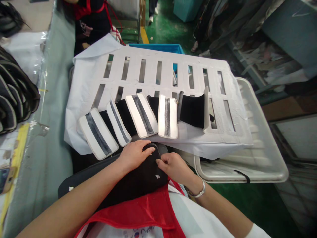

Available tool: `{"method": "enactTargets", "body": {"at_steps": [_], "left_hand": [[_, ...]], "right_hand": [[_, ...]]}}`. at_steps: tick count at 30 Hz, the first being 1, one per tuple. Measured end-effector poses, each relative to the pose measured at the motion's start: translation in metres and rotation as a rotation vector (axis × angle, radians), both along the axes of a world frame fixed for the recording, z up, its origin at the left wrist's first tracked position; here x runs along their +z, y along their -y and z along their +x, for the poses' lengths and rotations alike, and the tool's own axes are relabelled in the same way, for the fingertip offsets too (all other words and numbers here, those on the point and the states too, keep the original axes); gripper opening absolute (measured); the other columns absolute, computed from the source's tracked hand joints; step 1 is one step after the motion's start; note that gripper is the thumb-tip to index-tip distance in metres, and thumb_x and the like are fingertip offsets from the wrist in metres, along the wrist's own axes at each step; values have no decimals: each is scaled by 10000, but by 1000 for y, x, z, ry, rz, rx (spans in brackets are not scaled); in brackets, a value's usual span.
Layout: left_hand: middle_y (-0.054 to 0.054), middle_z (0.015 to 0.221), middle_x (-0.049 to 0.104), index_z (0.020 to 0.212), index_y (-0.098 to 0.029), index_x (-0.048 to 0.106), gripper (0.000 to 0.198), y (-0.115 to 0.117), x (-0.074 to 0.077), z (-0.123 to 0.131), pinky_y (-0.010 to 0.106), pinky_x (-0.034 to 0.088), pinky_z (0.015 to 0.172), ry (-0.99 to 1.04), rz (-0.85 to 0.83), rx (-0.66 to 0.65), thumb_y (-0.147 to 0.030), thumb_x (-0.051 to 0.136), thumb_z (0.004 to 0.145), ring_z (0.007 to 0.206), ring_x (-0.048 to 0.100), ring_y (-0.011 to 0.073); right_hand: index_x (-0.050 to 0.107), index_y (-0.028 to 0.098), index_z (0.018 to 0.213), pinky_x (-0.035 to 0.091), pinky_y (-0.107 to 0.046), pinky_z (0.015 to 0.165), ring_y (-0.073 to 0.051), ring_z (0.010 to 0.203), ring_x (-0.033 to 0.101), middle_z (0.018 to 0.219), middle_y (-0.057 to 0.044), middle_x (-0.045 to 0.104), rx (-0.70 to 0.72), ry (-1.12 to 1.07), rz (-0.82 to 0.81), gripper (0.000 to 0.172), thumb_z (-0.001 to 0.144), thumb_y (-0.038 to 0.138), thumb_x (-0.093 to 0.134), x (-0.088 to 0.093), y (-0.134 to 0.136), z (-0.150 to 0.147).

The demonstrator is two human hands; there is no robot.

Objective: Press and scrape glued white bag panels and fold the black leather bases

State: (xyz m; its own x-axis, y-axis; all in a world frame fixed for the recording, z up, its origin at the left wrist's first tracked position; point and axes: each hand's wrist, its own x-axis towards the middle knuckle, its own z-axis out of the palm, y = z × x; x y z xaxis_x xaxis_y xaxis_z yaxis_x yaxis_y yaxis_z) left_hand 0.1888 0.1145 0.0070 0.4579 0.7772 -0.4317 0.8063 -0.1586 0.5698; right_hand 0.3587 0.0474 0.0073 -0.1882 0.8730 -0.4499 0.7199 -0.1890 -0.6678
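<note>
Black, soft-looking, round-cornered piece (150,167) held at its rim by two bare hands

And there it was, on the wearer's lap, with both grips close in at the curved edge! One black piece, two hands. The left hand (136,153) had it across the top rim, thumb on the near face, fingers beyond; the right hand (173,167) pinched the right edge between thumb and curled forefinger, a silver metal bracelet (199,191) on that wrist. Working so near each other, they seemed set to keep that corner taut and steady, the lap serving as a backing.

Just beyond the fingers came the row of white rectangular panels with dark grey stripes (141,115): four showed their striped faces, and what looked like a fifth stood nearly edge-on at the right. Black fabric showed between them.

Under those, one white slotted board (165,62), eight slots along the far row, the near row partly covered; it probably gave the panels a flat rest. One off-white plastic tray (269,155) reached out beneath its right side.

Out left, a stack of black curved pieces (15,92) lay on the table, too overlapped to count, perhaps bunched there for easy reach.
</note>
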Motion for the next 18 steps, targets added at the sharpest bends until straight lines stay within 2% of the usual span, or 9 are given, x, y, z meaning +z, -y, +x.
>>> {"method": "enactTargets", "body": {"at_steps": [4, 7, 9, 11, 13, 15, 18], "left_hand": [[61, 1156, 655, 1117, -201, 651, 398, -3, -2, 2, 330, 430, 935, 29, 13, 1, -435, 486, 842, 1072, 588, 247], [57, 1104, 677, 1059, -201, 677, 364, -7, -5, 1, 310, 450, 897, 52, 5, -29, -420, 501, 827, 1032, 604, 241], [59, 1085, 683, 1047, -197, 682, 374, -8, -6, 0, 314, 451, 900, 50, 4, -38, -437, 500, 825, 1022, 606, 244], [57, 1088, 681, 1070, -202, 672, 394, -6, -8, -2, 331, 448, 913, 40, 36, -32, -458, 488, 833, 1020, 606, 247], [53, 1134, 661, 1123, -208, 644, 401, 1, -10, -3, 340, 441, 936, 57, 139, -33, -450, 468, 855, 1047, 594, 236], [58, 1193, 630, 1172, -198, 611, 395, 11, -13, -5, 346, 420, 974, 114, 319, -86, -412, 454, 878, 1096, 567, 219], [76, 1292, 564, 1192, -187, 597, 393, 30, -16, -6, 408, 352, 1044, 173, 562, -290, -392, 472, 881, 1217, 477, 236]], "right_hand": [[376, 163, 484, 165, -253, 472, -64, 441, 273, 444, 46, 346, 9, 64, 84, 389, 822, 298, 512, 1, 1, -1], [382, 162, 473, 173, -250, 464, -64, 446, 290, 449, 38, 366, -26, 52, 109, 438, 836, 363, 520, -1, 7, 3], [417, 165, 495, 200, -231, 436, -64, 420, 334, 440, 34, 395, -91, -69, -23, 463, 869, 432, 466, -4, 15, 10], [480, 165, 559, 250, -208, 403, -70, 379, 392, 436, 33, 442, -192, -245, -231, 466, 901, 468, 393, -10, 26, 18], [528, 155, 618, 295, -196, 377, -77, 350, 430, 440, 31, 481, -286, -377, -370, 456, 913, 467, 373, -16, 36, 25], [545, 145, 628, 315, -187, 361, -75, 338, 441, 438, 30, 493, -342, -432, -408, 430, 912, 434, 402, -20, 46, 30], [553, 139, 632, 326, -173, 347, -70, 333, 444, 433, 30, 498, -397, -469, -392, 392, 913, 377, 418, -25, 56, 32]]}}
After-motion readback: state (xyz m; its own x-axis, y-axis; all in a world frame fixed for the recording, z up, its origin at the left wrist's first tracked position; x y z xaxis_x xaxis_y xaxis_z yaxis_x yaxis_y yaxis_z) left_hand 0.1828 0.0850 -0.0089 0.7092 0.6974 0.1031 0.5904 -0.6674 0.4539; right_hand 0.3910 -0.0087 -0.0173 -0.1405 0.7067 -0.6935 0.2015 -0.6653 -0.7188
